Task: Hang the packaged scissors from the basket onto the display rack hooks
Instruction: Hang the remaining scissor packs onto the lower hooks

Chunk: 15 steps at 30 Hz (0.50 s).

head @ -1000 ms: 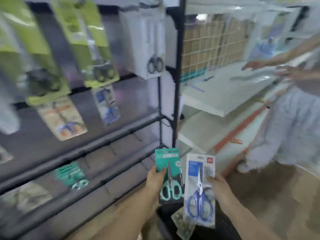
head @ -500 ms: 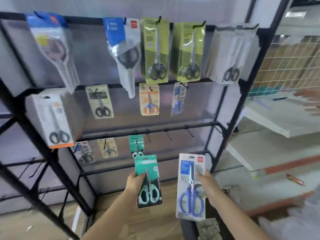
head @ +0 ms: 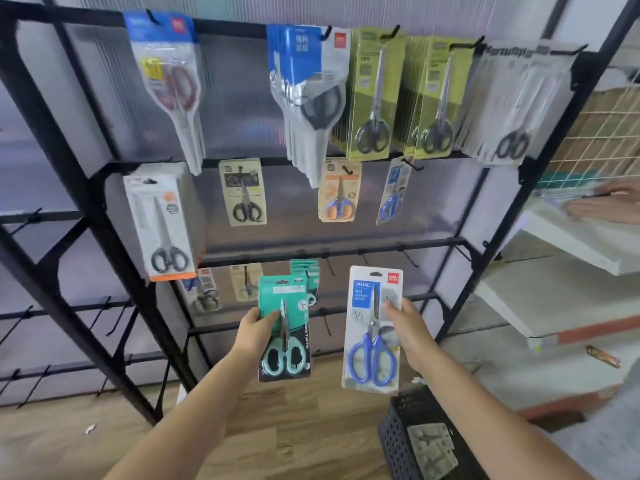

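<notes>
Step in hand: While you held one pack in each hand in front of the display rack (head: pixel 481 216), neither was on a hook yet, so the hanging was all left to do.
Left pack: You had the teal scissors pack (head: pixel 284 327) upright in your left hand (head: pixel 254 329), just below the matching teal packs (head: pixel 304 271) already hung on the lower bar.
Right pack: You had the blue scissors pack (head: pixel 372 329) upright in your right hand (head: pixel 405 327), near the bare hooks (head: pixel 407 258) on that same bar.
How to do it well: My judgement was that you should have hung one pack at a time, sighted the hole at the top of the card, lined it up with the hook tip, and slid the card straight back until it hung free. Sending the teal pack to its own kind looked the tidy choice.
Left grip: It was closed on the pack's left edge at mid height, thumb across the front.
Right grip: It pinched the pack's right edge, fingers lying on the front face; the thumb was hidden behind the card.
Risk: Holding at mid height left the card tops free to wobble, so a higher hold would likely have steadied the hole.
Basket: It stood on the floor (head: pixel 69 441) at your lower right, the black basket (head: pixel 401 434), with at least one more pack inside.
</notes>
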### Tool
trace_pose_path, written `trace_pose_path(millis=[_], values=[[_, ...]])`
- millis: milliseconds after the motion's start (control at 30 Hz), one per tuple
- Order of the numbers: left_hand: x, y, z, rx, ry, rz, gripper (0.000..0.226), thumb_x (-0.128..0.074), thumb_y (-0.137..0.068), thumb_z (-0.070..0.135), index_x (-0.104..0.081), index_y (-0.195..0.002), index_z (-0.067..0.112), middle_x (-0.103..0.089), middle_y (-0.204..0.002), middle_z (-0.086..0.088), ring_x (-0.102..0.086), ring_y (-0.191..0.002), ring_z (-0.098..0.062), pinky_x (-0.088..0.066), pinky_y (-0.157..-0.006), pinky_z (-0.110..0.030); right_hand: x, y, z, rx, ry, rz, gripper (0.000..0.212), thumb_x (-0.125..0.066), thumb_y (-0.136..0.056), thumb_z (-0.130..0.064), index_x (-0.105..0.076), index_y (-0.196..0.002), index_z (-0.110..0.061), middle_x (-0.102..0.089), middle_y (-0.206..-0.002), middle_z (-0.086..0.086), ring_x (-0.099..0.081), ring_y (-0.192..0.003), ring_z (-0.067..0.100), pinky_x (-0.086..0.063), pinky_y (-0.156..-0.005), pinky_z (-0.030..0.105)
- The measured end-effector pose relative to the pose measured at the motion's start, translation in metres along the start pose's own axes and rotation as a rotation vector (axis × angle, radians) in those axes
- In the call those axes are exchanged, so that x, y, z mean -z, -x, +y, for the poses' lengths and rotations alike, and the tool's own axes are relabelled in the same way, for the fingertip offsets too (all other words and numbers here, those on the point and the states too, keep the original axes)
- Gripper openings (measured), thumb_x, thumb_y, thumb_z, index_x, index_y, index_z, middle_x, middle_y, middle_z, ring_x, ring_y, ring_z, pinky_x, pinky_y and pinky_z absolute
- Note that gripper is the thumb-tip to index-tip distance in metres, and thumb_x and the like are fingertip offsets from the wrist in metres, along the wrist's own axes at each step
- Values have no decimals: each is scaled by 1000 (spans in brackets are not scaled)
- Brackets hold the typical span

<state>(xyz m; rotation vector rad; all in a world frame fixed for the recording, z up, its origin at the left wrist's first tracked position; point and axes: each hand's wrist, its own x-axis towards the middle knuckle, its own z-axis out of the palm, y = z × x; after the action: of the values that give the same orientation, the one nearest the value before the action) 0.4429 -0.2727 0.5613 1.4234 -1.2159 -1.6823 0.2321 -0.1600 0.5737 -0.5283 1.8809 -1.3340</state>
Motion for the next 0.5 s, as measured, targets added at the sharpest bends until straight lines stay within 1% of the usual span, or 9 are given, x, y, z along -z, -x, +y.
trace_pose_path(millis=[67,167,233,333,400,433,467,500], values=[[-3,-3,-8,19,-13,-3,15,-51,-96,11,-52,-109,4,-64,-101,-14,-64,-77,-23,-50,-62,-31,0,-3,10,-16,12,6,19,-41,-100,-26,-52,-110,-14,-68,-90,1,-67,-78,16,-49,-63,29],[-20,-11,-16,35,-30,-8,13,-50,-97,11,-52,-108,4,-64,-95,-12,-63,-73,-21,-48,-59,-29,5,-16,24,-40,13,-6,15,-41,-101,-24,-51,-105,-13,-68,-86,1,-66,-73,14,-48,-59,27],[-36,-18,-20,42,-21,-9,13,-50,-97,12,-52,-108,6,-64,-94,-10,-63,-73,-21,-49,-60,-29,11,-29,29,-44,15,-19,14,-41,-101,-24,-51,-104,-14,-67,-85,1,-66,-72,14,-48,-59,27],[-67,-29,-19,64,6,-11,15,-50,-97,13,-52,-111,7,-64,-96,-12,-64,-77,-26,-52,-66,-35,25,-59,30,-42,27,-13,16,-42,-100,-25,-52,-102,-14,-68,-85,1,-67,-74,15,-52,-65,31],[-89,-38,-13,62,1,-4,13,-50,-97,13,-51,-108,7,-64,-95,-13,-63,-73,-25,-51,-61,-32,37,-83,22,-34,54,-7,19,-43,-99,-30,-53,-101,-14,-70,-93,5,-68,-81,20,-55,-77,39],[-100,-42,-7,48,3,-3,11,-50,-97,13,-51,-106,7,-64,-94,-13,-63,-71,-23,-50,-58,-30,42,-97,14,-11,67,5,20,-43,-98,-31,-53,-101,-14,-70,-97,7,-68,-85,21,-54,-82,41],[-110,-48,-1,32,6,0,7,-50,-97,13,-51,-102,8,-64,-94,-13,-63,-71,-22,-50,-57,-29,48,-110,3,25,77,21,20,-44,-98,-30,-54,-101,-13,-68,-99,7,-66,-86,20,-54,-80,39],[-119,-52,7,13,6,7,4,-50,-97,14,-52,-97,10,-64,-92,-12,-63,-70,-22,-50,-57,-29,54,-123,-10,70,82,42,19,-43,-98,-27,-55,-101,-12,-67,-99,6,-63,-83,18,-52,-74,33]])
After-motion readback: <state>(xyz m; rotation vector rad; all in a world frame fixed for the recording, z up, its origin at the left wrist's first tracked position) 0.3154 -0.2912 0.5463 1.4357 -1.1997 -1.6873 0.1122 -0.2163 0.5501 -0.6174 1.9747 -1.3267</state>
